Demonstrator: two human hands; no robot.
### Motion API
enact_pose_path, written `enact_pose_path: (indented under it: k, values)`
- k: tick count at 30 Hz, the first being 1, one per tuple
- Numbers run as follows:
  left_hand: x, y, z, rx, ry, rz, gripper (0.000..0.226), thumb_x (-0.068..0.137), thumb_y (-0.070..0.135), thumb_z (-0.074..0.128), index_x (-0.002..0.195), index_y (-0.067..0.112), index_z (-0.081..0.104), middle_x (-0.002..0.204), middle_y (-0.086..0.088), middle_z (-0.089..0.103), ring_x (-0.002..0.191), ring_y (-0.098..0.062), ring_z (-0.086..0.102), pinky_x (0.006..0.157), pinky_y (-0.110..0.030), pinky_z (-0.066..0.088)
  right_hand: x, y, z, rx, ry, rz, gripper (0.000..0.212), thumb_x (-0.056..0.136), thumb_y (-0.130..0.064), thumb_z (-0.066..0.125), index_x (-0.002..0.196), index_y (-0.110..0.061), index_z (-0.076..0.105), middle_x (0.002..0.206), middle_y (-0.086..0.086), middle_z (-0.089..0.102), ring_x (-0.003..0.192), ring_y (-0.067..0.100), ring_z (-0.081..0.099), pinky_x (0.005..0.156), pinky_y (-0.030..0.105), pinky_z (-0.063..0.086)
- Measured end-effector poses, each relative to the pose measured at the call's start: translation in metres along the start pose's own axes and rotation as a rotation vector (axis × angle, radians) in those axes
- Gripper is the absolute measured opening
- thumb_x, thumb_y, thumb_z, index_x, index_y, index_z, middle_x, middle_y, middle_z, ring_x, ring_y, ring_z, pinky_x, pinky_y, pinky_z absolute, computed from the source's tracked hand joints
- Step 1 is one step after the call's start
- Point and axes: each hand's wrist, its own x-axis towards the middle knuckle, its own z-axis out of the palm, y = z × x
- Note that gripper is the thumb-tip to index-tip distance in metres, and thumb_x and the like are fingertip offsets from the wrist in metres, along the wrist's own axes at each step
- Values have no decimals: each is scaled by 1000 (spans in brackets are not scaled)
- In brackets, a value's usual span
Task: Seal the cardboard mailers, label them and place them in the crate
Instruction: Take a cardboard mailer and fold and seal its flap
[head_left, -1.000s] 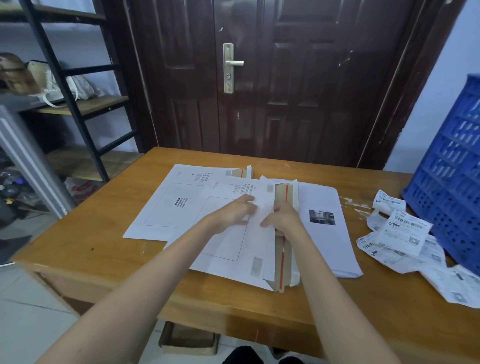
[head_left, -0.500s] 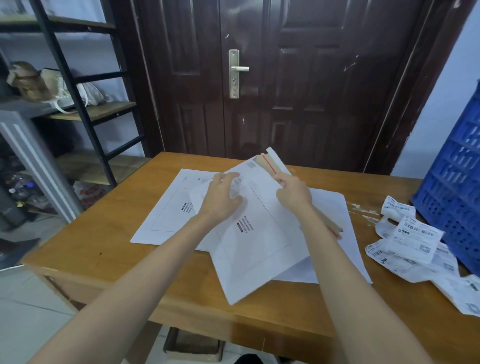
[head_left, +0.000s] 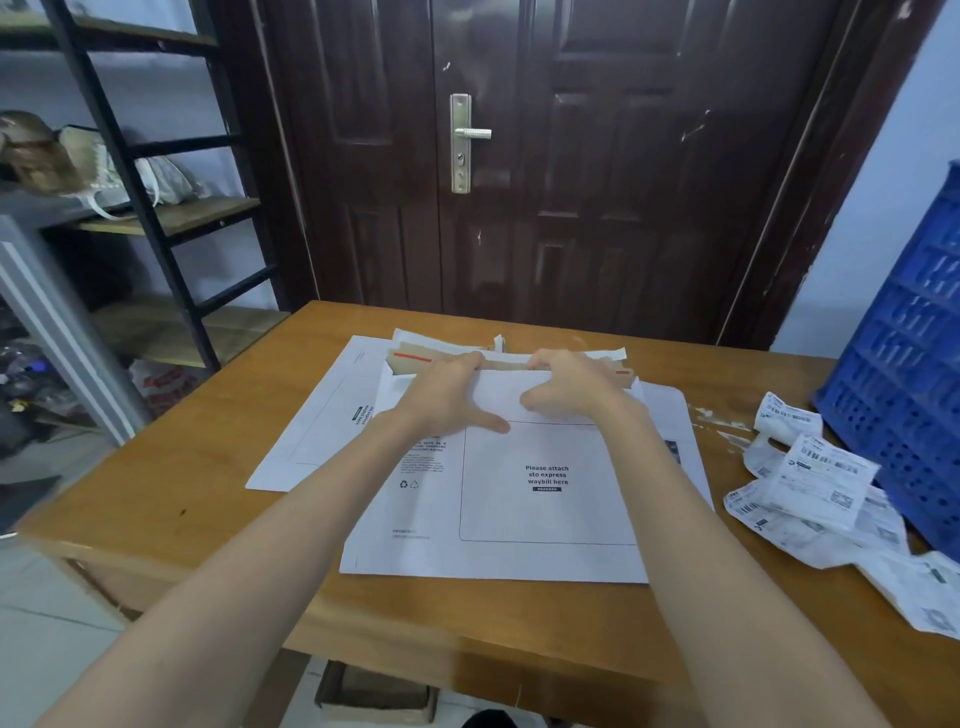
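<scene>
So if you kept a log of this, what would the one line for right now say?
step: sealing flap | left hand: pinches top edge of mailer | right hand: pinches same edge | waybill box: bare | labels: loose beside crate

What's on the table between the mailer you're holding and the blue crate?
In the head view, a loose pile of waybill labels and some torn strip scraps lie between the top mailer and the blue crate.

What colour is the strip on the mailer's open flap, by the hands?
Red, on the brown cardboard flap of the white mailer; the head view, the only one, shows it.
</scene>
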Motion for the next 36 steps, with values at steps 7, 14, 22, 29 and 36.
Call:
enact_pose_path:
  k: [7,14,22,29,36]
  values:
    - [-1,-7,-3,6,-47,-27,65,58,52,85,100,16,50,95,3,61,88,-21,54,70,-36,45,0,30,-8,-71,-2,133,19,71,-34,64,84,-24,54,95,-4,58,108,23,48,102,40,26]
    - [5,-17,5,17,-189,-99,65,59,54,84,101,19,49,97,4,57,92,-20,53,66,-30,39,5,50,2,-35,-89,196,42,63,-56,75,89,-28,58,103,-3,48,121,24,34,103,39,26]
    - [13,-35,18,39,-280,-124,51,63,68,74,90,30,51,102,10,60,97,-16,53,71,-30,33,19,68,21,-43,-221,272,72,49,-73,73,103,-31,50,133,2,47,132,28,31,110,50,18]
    - [23,-53,14,-239,-321,-246,32,74,44,78,82,26,53,93,6,54,87,-18,55,47,-21,41,25,75,13,210,-321,305,68,50,-54,85,104,-23,58,114,-2,59,103,20,57,95,43,48]
    - [27,-60,15,-218,-309,-235,40,72,51,77,76,24,47,86,8,56,83,-15,53,65,-26,43,32,82,15,336,-270,278,50,60,-38,87,98,-20,61,103,-2,60,97,18,58,80,31,49]
